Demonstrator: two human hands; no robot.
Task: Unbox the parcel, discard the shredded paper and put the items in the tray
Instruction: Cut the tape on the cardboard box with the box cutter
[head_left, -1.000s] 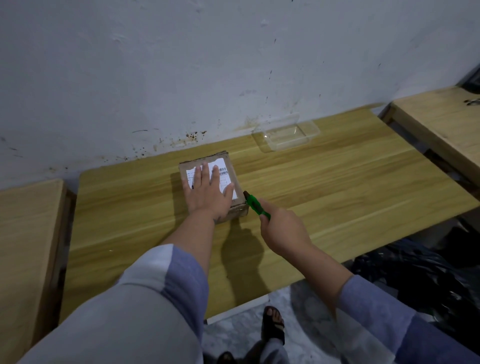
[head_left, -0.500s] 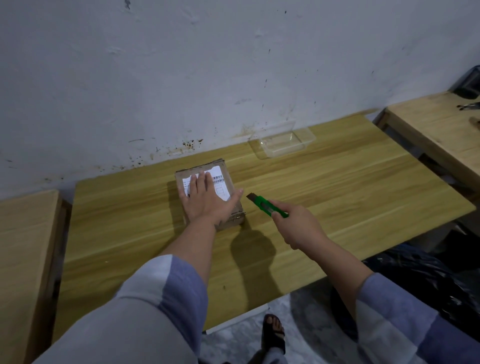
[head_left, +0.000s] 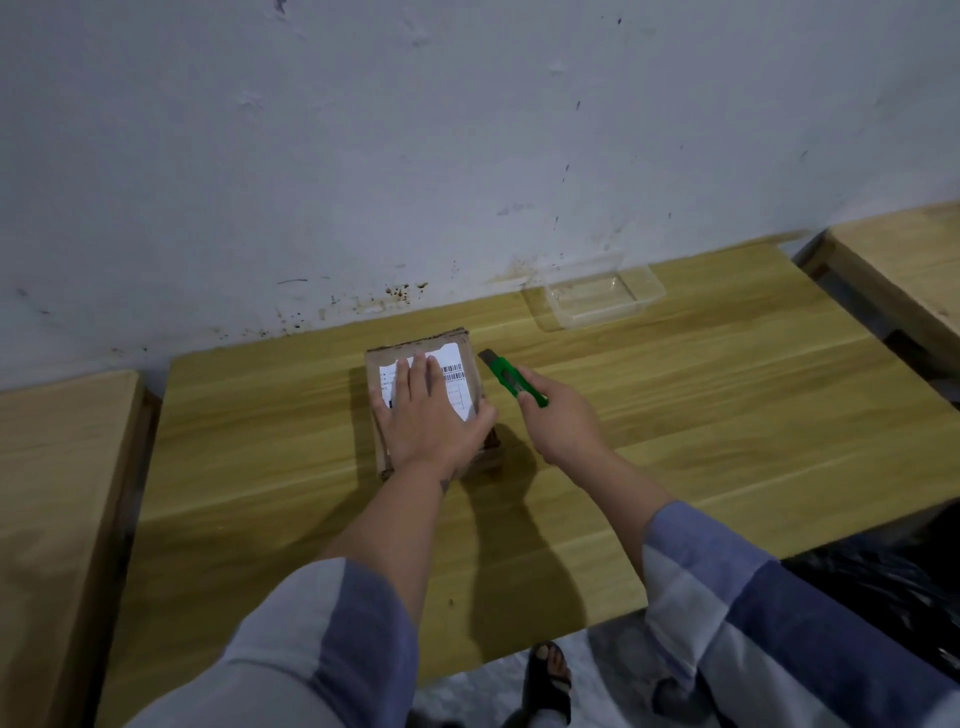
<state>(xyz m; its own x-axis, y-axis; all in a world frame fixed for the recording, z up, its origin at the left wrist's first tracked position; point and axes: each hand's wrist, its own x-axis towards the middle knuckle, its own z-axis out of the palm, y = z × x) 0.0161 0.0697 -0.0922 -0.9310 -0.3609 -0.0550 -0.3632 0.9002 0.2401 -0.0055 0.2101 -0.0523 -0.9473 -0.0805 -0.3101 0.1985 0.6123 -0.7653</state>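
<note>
A small brown cardboard parcel (head_left: 470, 358) with a white shipping label lies shut on the wooden table (head_left: 675, 415). My left hand (head_left: 431, 415) rests flat on its top, fingers spread, pressing it down. My right hand (head_left: 563, 428) grips a green utility knife (head_left: 511, 376) just to the right of the parcel, its tip near the parcel's far right corner. A clear plastic tray (head_left: 602, 296) stands empty at the back of the table by the wall.
The white wall runs along the table's far edge. A second wooden table (head_left: 57, 493) stands at the left and a third (head_left: 904, 260) at the right. A black plastic bag (head_left: 883, 582) sits on the floor at the lower right.
My right hand has carried the knife from the parcel's near right corner along its right side toward the far corner. My left hand has stayed on the parcel.
</note>
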